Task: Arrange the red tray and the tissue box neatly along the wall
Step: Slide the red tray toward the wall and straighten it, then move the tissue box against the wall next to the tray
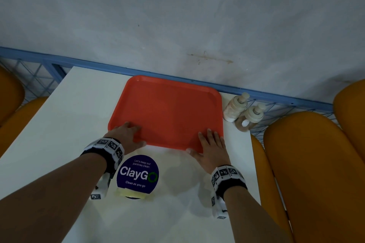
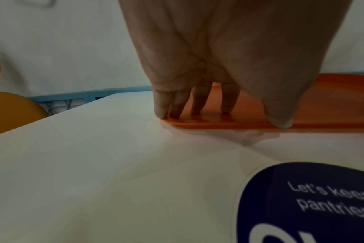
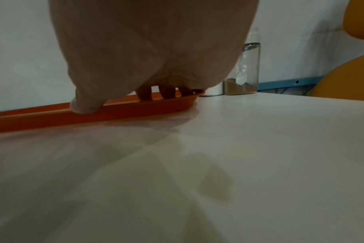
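One red tray (image 1: pixel 167 112) flat on the white table (image 1: pixel 79 108), far edge against the wall (image 1: pixel 177 16), left hand (image 1: pixel 126 134) and right hand (image 1: pixel 212 148) both flat-fingered pressing its near corners, two jars (image 1: pixel 235 108) just right, one round blue sticker (image 1: pixel 138 175) nearer.

Both forearms reached forward, wrists banded. The left hand (image 1: pixel 126 134) lay flat with fingers spread; the right hand (image 1: pixel 212 149) likewise, thumb out to the left.
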`<action>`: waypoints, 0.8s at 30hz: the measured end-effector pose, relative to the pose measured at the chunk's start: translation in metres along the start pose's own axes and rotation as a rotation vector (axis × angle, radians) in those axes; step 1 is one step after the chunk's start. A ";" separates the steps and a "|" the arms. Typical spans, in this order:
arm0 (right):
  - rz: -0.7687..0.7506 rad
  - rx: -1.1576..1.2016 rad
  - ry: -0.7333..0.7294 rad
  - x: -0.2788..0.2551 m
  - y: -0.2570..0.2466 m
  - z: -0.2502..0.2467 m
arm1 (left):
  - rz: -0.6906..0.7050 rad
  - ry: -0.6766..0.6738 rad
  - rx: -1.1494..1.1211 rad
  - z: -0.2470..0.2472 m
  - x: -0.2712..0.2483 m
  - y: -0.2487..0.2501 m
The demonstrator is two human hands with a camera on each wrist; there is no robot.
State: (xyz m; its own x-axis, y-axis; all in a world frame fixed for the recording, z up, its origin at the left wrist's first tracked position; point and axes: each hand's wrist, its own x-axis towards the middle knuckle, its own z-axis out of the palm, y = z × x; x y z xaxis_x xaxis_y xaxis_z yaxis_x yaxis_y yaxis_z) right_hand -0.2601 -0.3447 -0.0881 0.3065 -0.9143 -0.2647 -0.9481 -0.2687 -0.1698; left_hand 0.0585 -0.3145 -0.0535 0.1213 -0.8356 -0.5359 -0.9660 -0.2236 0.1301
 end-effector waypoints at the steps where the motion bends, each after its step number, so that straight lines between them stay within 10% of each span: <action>1: -0.001 -0.003 0.001 -0.001 0.000 0.001 | -0.001 0.000 -0.003 0.000 0.000 0.000; 24: -0.055 0.316 0.054 -0.042 -0.009 -0.028 | 0.087 0.058 -0.145 -0.044 -0.050 -0.036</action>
State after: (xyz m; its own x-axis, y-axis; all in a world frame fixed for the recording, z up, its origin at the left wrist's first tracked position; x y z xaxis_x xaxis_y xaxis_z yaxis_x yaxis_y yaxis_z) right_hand -0.2670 -0.3127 -0.0487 0.3440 -0.9179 -0.1979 -0.8544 -0.2186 -0.4714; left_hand 0.0971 -0.2866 0.0057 0.0556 -0.8817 -0.4685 -0.9309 -0.2154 0.2949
